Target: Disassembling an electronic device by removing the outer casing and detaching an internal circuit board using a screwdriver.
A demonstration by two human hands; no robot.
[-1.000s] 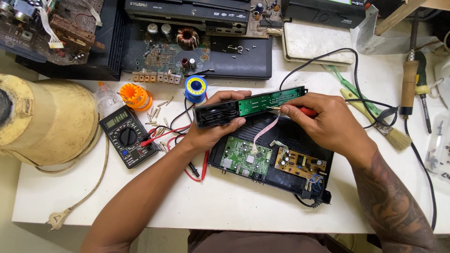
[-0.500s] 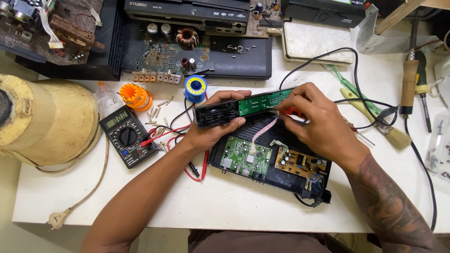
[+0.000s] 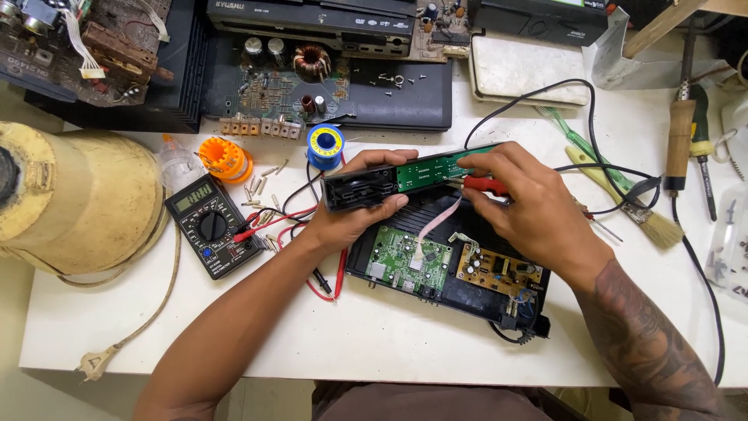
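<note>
The black front panel (image 3: 405, 181) with its green circuit strip is clamped in the left hand (image 3: 354, 214) fingers above the opened black receiver (image 3: 444, 265) on the bench (image 3: 374, 335). A red-handled screwdriver (image 3: 485, 185) is pinched in the right hand (image 3: 530, 206) fingers against the strip.

A white worktop (image 3: 374, 343) fills most of the view, lit evenly by soft, bright light with only faint shadows. Its near edge runs along six o'clock, and past its corner at seven o'clock shows a strip of pale floor (image 3: 15, 390). At one o'clock a bare wooden strut (image 3: 662, 27) leans across the far edge.
</note>
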